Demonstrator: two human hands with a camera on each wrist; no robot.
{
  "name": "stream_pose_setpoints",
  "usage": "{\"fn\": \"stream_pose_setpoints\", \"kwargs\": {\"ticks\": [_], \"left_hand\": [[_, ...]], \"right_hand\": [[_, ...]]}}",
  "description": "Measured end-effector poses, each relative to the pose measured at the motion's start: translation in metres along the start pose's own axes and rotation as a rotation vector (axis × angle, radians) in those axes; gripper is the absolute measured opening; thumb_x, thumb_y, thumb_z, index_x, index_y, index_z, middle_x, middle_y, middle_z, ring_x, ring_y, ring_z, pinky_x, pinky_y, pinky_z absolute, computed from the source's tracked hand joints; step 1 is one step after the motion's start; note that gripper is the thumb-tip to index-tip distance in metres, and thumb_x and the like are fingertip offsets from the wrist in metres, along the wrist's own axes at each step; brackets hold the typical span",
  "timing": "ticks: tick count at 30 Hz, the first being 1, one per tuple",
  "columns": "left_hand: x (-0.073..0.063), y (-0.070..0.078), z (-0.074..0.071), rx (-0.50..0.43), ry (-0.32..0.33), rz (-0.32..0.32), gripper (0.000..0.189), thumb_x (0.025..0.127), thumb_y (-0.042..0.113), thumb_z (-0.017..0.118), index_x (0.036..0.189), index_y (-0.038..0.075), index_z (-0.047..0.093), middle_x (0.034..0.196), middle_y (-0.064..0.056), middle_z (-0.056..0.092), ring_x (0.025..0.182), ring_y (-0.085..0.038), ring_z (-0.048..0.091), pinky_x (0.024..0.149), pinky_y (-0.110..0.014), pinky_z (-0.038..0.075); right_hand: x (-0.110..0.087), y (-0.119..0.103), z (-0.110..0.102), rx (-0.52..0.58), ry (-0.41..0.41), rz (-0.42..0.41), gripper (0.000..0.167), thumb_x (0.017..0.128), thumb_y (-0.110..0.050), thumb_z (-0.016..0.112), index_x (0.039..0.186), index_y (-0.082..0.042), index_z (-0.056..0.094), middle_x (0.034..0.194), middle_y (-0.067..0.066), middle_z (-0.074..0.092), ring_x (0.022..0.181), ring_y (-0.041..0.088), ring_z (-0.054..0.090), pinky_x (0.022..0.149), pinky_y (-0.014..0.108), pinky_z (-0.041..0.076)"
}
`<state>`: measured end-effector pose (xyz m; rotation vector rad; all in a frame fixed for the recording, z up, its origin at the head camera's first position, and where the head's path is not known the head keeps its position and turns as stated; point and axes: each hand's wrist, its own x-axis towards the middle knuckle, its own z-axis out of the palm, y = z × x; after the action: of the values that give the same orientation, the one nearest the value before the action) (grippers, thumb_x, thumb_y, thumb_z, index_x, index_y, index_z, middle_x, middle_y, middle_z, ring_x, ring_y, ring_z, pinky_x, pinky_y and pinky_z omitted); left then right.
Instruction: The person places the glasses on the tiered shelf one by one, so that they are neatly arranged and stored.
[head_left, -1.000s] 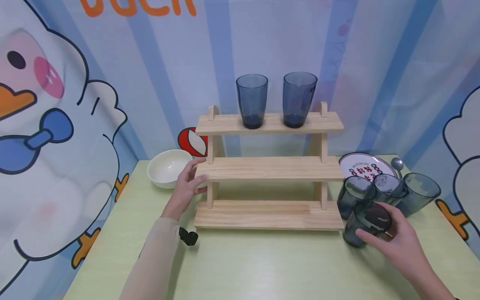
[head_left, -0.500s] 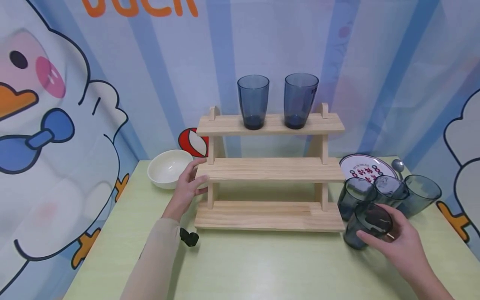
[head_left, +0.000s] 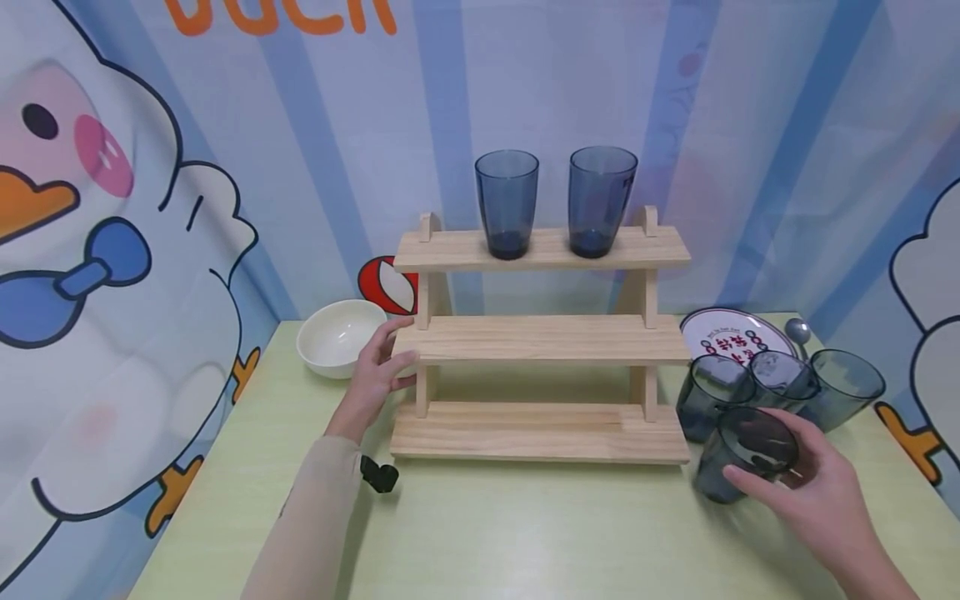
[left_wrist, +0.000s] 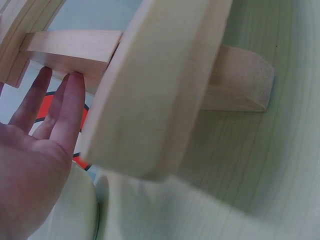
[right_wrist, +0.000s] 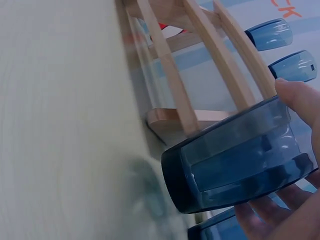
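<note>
My right hand [head_left: 813, 487] holds a dark blue tinted drinking glass [head_left: 738, 458] near its rim, thumb on one side and fingers on the other. In the right wrist view this glass [right_wrist: 232, 160] has its base close over the table, in front of the other glasses. At the left end of a three-tier wooden shelf [head_left: 540, 337], my left hand [head_left: 372, 375] rests with fairly straight fingers. The left wrist view has those fingertips [left_wrist: 75, 82] against the shelf's upright. Two matching glasses, a left one [head_left: 507, 204] and a right one [head_left: 602, 202], stand upright on the top tier.
Three more tinted glasses stand grouped right of the shelf, one of them on the outer side [head_left: 840, 387]. Behind them lie a patterned plate [head_left: 723, 333] and a metal spoon [head_left: 797, 331]. A white bowl [head_left: 333, 337] sits at the back left. A printed cloth [head_left: 337, 150] hangs behind.
My right hand has shifted slightly right and towards me with the glass, widening its distance from the shelf. The left hand has stayed against the shelf.
</note>
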<state>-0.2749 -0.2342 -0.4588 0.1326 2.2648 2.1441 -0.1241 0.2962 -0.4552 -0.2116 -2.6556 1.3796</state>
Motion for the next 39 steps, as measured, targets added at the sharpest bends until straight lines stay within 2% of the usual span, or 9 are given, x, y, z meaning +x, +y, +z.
{"fn": "stream_pose_setpoints", "kwargs": {"ticks": [3,7,13,18,24,31,36,39], "left_hand": [[0.000,0.000,0.000,0.001,0.001,-0.001,0.056,0.103,0.018,0.067,0.154,0.026,0.046,0.158,-0.011,0.045,0.134,-0.038,0.051,0.102,-0.060,0.054],[0.000,0.000,0.000,0.000,0.002,-0.002,0.056,0.102,0.018,0.067,0.154,0.026,0.046,0.158,-0.012,0.045,0.134,-0.038,0.051,0.102,-0.060,0.054],[0.000,-0.002,0.000,-0.007,0.003,0.008,0.056,0.102,0.016,0.066,0.154,0.026,0.046,0.157,-0.013,0.045,0.133,-0.038,0.052,0.102,-0.060,0.054],[-0.002,-0.002,-0.001,-0.010,0.004,0.023,0.056,0.102,0.016,0.066,0.154,0.025,0.046,0.156,-0.015,0.046,0.132,-0.038,0.053,0.101,-0.061,0.054],[-0.001,-0.003,-0.001,-0.008,-0.001,0.025,0.057,0.102,0.018,0.067,0.154,0.025,0.046,0.157,-0.015,0.045,0.133,-0.038,0.052,0.101,-0.062,0.054],[0.001,-0.005,-0.001,0.001,-0.006,0.019,0.058,0.102,0.019,0.067,0.155,0.025,0.045,0.158,-0.014,0.045,0.134,-0.039,0.052,0.102,-0.061,0.054],[0.001,-0.005,-0.001,0.003,-0.011,0.020,0.058,0.102,0.019,0.066,0.156,0.025,0.044,0.158,-0.014,0.045,0.134,-0.039,0.052,0.102,-0.061,0.054],[0.000,-0.004,0.000,0.000,-0.009,0.023,0.058,0.102,0.019,0.066,0.155,0.025,0.045,0.157,-0.014,0.045,0.134,-0.038,0.051,0.102,-0.061,0.054]], "right_hand": [[-0.003,-0.005,-0.004,0.000,0.036,-0.030,0.090,0.083,-0.031,0.091,0.157,-0.012,0.043,0.146,0.023,0.051,0.098,-0.013,0.052,0.077,0.003,0.048],[-0.006,-0.013,-0.007,0.034,0.073,-0.080,0.085,0.082,-0.019,0.092,0.154,-0.014,0.046,0.140,0.012,0.052,0.101,-0.014,0.054,0.079,0.003,0.048],[-0.009,-0.030,-0.012,0.079,0.058,-0.110,0.084,0.085,-0.014,0.089,0.156,-0.020,0.045,0.134,-0.008,0.055,0.108,-0.010,0.055,0.082,0.004,0.049],[-0.007,-0.044,-0.013,0.124,0.040,-0.159,0.083,0.085,-0.010,0.088,0.157,-0.020,0.046,0.131,-0.017,0.057,0.110,-0.006,0.059,0.084,0.007,0.052],[0.000,-0.062,-0.006,0.213,-0.006,-0.202,0.083,0.085,-0.003,0.086,0.156,-0.018,0.047,0.135,-0.012,0.057,0.114,-0.002,0.060,0.087,0.008,0.052],[0.010,-0.082,0.010,0.389,-0.072,-0.270,0.080,0.084,0.006,0.084,0.153,-0.016,0.051,0.137,-0.004,0.058,0.115,0.005,0.064,0.086,0.012,0.056],[0.016,-0.097,0.020,0.421,-0.095,-0.331,0.077,0.084,0.007,0.083,0.152,-0.012,0.052,0.133,0.000,0.062,0.113,0.009,0.067,0.087,0.016,0.057],[0.021,-0.108,0.025,0.390,-0.098,-0.345,0.075,0.086,0.003,0.083,0.153,-0.014,0.052,0.132,0.000,0.064,0.112,0.010,0.068,0.087,0.017,0.057]]}}
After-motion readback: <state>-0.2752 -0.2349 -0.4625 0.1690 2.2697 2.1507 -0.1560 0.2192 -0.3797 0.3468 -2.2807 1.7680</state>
